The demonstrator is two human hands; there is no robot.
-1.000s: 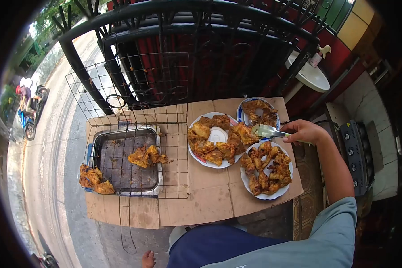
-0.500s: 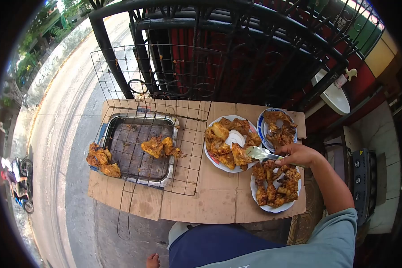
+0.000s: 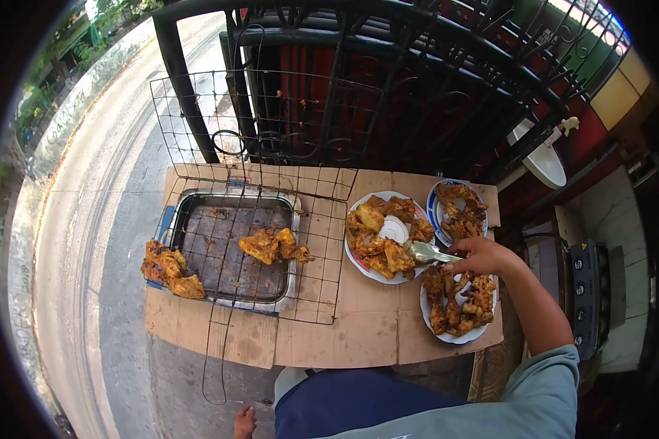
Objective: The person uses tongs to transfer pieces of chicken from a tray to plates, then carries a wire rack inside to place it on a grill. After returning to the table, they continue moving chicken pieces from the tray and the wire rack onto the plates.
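My right hand [image 3: 482,256] grips metal tongs [image 3: 426,253] whose tips rest at a piece of fried chicken [image 3: 397,256] on the middle white plate [image 3: 365,272]. That plate carries several fried pieces around a small white bowl [image 3: 394,230]. A second plate [image 3: 455,338] near my hand holds darker fried pieces, and a blue-rimmed plate [image 3: 433,212] behind it holds more. My left hand is out of sight.
A metal tray [image 3: 234,293] under a wire rack [image 3: 315,293] holds a few fried pieces [image 3: 271,245]; more pieces [image 3: 170,267] lie at its left edge. All stand on a cardboard-covered table [image 3: 329,340]. A black iron gate [image 3: 359,88] rises behind, a road [image 3: 88,219] to the left, a stove [image 3: 589,293] at right.
My right hand carried the tongs from the blue-rimmed plate down to the middle plate, where the tips now meet a fried piece. The view shifted; the motorbike on the road has gone from sight.
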